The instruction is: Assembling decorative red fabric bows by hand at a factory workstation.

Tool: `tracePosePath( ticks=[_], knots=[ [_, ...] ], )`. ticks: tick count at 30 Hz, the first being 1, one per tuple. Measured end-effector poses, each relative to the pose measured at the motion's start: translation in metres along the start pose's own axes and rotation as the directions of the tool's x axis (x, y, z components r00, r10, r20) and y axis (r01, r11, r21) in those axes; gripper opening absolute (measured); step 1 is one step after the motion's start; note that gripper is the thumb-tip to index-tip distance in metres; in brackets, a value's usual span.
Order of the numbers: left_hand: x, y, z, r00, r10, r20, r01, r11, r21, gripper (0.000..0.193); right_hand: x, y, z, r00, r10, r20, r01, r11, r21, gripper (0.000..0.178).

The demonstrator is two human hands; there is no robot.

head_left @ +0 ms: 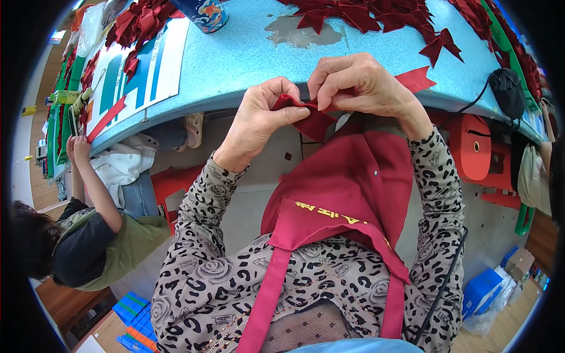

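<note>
A dark red ribbon [315,125] is gathered between my two hands just off the near edge of the blue table. My left hand [259,115] pinches its left part between thumb and fingers. Close beside it, my right hand [362,85] has its fingertips pressed together on the ribbon's upper edge. A notched ribbon tail [416,79] sticks out beyond my right wrist; its join to the rest is hidden behind the hand. Finished-looking red bows [406,15] lie heaped at the far side, with one bow [440,46] nearer on the right.
The blue table [235,65] carries a patterned blue cup [206,15], a white-and-teal board [168,59] and a black pouch [506,91]. Red stools [477,147] stand below it. At left, another person [112,235] handles a red ribbon strip [107,119].
</note>
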State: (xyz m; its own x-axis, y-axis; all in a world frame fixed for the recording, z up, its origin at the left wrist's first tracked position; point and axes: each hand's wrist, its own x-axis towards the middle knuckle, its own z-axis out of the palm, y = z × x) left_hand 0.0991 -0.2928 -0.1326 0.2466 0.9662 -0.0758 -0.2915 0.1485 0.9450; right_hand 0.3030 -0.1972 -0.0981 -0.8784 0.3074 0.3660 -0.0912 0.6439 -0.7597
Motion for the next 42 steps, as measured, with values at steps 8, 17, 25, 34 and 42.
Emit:
tracePosePath(
  ticks=[8,17,25,34,42],
  knots=[
    [0.000,0.003,0.004,0.999,-0.044,-0.017,0.043,0.999,-0.029,0.016,-0.005,0.006,0.002,0.996,-0.077,-0.035,0.074,0.994,-0.083,0.015],
    [0.000,0.005,0.005,0.999,0.006,-0.052,0.000,0.992,0.126,0.019,-0.017,0.011,-0.010,0.997,0.029,-0.068,-0.033,0.998,-0.058,0.004],
    [0.002,0.007,0.011,0.997,0.044,-0.071,-0.025,0.968,0.250,0.017,-0.011,0.000,-0.002,0.963,0.198,-0.182,-0.210,0.976,-0.050,0.012],
    [0.001,0.004,0.009,0.992,0.079,-0.096,-0.053,0.967,0.250,0.015,-0.006,-0.007,0.002,0.958,0.275,-0.077,-0.285,0.943,-0.173,0.014],
    [-0.001,0.000,0.007,0.990,0.123,-0.072,-0.105,0.971,0.216,0.013,-0.001,-0.011,0.006,0.975,0.194,-0.107,-0.217,0.937,-0.275,0.009]
  ],
)
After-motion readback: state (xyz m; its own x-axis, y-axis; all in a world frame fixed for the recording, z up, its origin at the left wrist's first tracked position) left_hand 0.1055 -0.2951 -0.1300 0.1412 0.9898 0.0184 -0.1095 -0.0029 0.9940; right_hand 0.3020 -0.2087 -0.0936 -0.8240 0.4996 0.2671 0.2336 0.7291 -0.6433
